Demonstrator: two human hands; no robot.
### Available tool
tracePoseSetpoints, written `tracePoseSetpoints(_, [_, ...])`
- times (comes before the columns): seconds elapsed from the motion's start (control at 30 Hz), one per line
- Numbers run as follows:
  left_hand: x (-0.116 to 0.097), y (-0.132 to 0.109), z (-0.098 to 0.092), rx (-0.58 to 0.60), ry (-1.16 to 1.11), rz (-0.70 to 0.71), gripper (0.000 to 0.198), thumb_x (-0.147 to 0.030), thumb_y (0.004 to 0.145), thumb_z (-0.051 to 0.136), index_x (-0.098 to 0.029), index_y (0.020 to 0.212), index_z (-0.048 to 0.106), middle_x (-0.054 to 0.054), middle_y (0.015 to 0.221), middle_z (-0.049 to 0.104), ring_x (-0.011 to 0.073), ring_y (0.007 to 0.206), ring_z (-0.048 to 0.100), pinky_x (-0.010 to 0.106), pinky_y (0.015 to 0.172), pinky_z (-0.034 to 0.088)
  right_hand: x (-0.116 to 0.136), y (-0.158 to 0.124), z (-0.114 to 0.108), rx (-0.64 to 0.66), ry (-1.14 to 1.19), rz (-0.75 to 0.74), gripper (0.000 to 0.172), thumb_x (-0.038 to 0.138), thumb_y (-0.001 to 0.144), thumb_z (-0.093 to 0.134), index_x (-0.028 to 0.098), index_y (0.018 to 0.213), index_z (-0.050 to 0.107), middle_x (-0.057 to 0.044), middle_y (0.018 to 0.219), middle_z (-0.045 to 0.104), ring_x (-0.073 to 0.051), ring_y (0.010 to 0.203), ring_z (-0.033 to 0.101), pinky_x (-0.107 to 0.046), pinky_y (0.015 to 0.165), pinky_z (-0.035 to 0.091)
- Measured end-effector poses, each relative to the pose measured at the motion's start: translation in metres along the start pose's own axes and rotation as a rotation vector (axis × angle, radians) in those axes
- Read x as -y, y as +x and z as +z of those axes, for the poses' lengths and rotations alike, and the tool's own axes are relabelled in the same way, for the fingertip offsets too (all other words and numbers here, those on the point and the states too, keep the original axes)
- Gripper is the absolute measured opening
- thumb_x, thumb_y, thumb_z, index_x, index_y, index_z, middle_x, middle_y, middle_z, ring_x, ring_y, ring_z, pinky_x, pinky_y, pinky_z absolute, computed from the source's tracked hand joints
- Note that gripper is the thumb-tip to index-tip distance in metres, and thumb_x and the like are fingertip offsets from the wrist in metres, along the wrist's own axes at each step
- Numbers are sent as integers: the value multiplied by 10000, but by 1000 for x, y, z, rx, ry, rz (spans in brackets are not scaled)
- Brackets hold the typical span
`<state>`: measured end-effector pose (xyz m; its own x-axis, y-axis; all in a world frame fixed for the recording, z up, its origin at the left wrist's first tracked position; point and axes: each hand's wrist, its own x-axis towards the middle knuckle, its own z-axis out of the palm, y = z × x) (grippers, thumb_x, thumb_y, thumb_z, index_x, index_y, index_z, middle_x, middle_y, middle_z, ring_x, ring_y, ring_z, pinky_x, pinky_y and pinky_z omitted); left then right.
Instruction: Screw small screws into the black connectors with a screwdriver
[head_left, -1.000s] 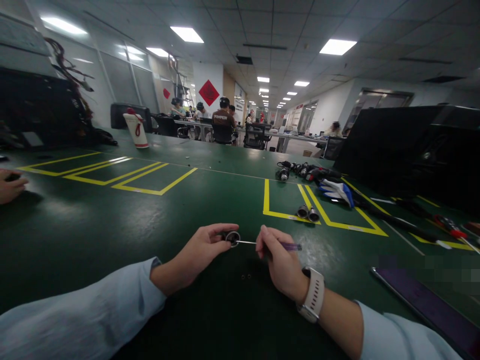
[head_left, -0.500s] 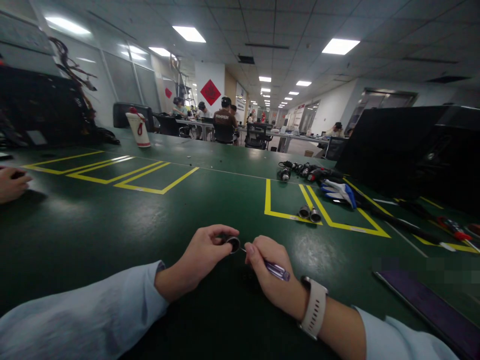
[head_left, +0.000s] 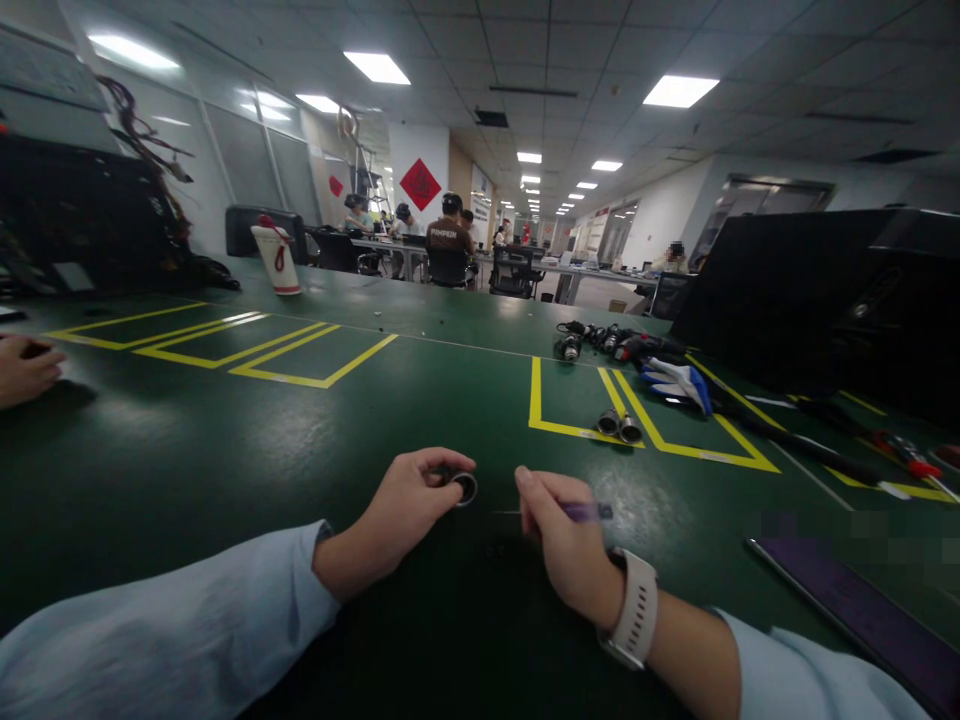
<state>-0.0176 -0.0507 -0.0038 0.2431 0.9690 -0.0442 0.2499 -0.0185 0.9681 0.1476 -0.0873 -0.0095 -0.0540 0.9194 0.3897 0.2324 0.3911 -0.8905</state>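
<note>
Between the thumb and fingers of my left hand (head_left: 394, 520) is a short round metal sleeve (head_left: 468, 489), its open end facing right. My right hand (head_left: 566, 545) grips a small screwdriver with a purple handle (head_left: 589, 512). The thin shaft points left at the sleeve, apart from it, and the handle is blurred by motion. A couple of tiny dark bits (head_left: 495, 551) lie on the green table below; their kind is too small to tell. Two similar metal sleeves (head_left: 628, 430) stand side by side on the yellow tape line beyond my right hand.
Corded black parts (head_left: 571, 348) and a blue-and-white glove (head_left: 679, 385) lie at back right. A purple flat slab (head_left: 847, 610) is at right, near a red-handled screwdriver (head_left: 904, 455). A cup (head_left: 277, 258) stands at back left. Another person's hand (head_left: 26, 370) rests at far left.
My right hand has drawn back to the right, taking the screwdriver tip away from the sleeve and levelling the shaft. My left hand has hardly moved.
</note>
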Motion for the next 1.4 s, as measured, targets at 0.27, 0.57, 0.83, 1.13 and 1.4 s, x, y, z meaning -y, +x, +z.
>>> tracePoseSetpoints(0.27, [-6,-1,0,-5,16,-34,288,-196,660,617,-134,940,642,72,878,700,212,829,654,341,788,498,-18,8,-2,53,301,200,454,367,801,509,206,415,332,72,417,268,-83,418,251,-261,450,214])
tracePoseSetpoints(0.57, [-5,-1,-3,21,7,-41,294,-200,660,629,-141,947,645,66,896,696,210,848,649,333,796,497,-14,9,-3,127,309,259,428,361,770,524,204,423,327,77,429,243,-72,412,210,-257,422,173])
tracePoseSetpoints(0.83, [-8,-3,-3,28,-2,-66,299,-186,649,621,-154,945,650,52,890,695,206,850,643,333,805,487,-9,13,-1,114,266,333,396,355,716,555,201,403,367,76,398,287,-70,399,247,-255,425,179])
tracePoseSetpoints(1.13, [-11,-4,0,15,-142,-72,355,-139,610,609,-139,963,645,72,956,680,219,903,623,353,842,475,-16,13,0,-72,633,283,442,380,788,520,188,416,379,65,411,315,-82,409,275,-248,437,216])
tracePoseSetpoints(1.4, [-8,-4,0,24,-134,-52,357,-164,623,633,-136,980,640,71,942,680,211,896,621,355,852,469,-5,5,-4,78,12,-11,389,406,885,400,188,580,501,27,561,443,-113,554,433,-249,531,316])
